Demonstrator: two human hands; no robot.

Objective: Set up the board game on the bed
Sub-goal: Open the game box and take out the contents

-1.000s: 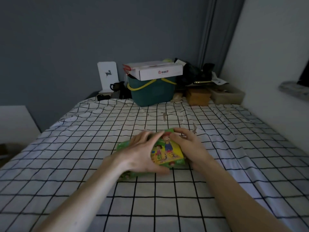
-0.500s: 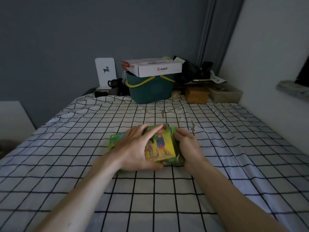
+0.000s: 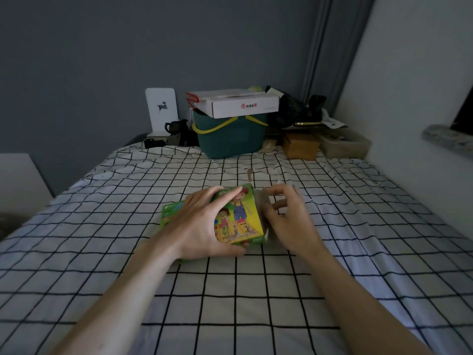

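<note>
Plainly the left hand [image 3: 202, 224] grips the game box [image 3: 238, 219] mid-bed [image 3: 102, 239]; the right hand [image 3: 286, 216], at its three o'clock, pinches blurrily at the flap. Yanking could scatter pieces.

Open checked bed [image 3: 230, 303] is seen in front of and to both sides of the game box [image 3: 240, 221]. The far end is blocked by a green basket [image 3: 230, 139], a white carton [image 3: 243, 105], and clutter [image 3: 302, 147]; the right is bounded by a wall [image 3: 422, 98].
</note>
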